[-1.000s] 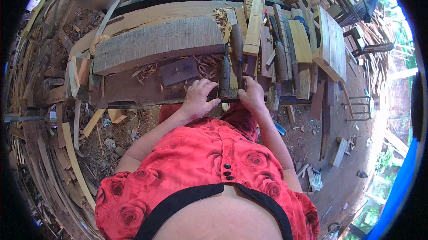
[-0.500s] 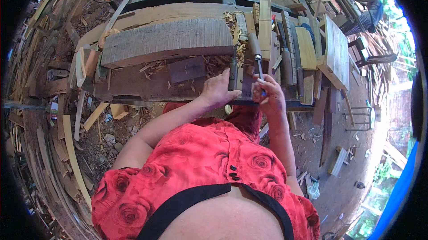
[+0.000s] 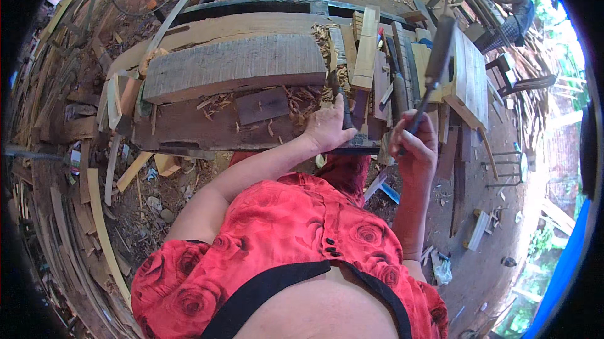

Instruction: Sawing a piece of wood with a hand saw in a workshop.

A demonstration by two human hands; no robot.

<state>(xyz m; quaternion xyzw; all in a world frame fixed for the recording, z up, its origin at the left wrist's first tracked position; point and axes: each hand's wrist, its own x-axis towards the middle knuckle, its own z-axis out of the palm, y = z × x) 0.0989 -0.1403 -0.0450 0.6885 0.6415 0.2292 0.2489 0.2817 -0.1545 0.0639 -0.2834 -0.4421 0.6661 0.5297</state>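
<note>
My right hand (image 3: pixel 415 142) is closed around the metal blade of a chisel (image 3: pixel 441 46), fingers curled, beside the bench's near edge. The chisel's thick, dull handle points up and away, blurred by motion. Left of it, my left hand (image 3: pixel 326 128) lies over a dark, narrow piece of wood (image 3: pixel 338 90) and grips its near end. Index finger and thumb reach out to either side of that piece; the other fingers are partly hidden. The piece slants up alongside the right end of a thick, rough timber block (image 3: pixel 236 65).
The low workbench (image 3: pixel 182 126) bears a dark flat block (image 3: pixel 263 105), wood shavings (image 3: pixel 302 101) and several planks and tools at its right. A large squared timber (image 3: pixel 467 81) stands beyond them. Scrap wood lies around; another person (image 3: pixel 519 15) is at the far right.
My right hand has moved right and swung the chisel's handle up and away from the bench. My left hand has shifted slightly right, and the dark narrow wood has tilted with it.
</note>
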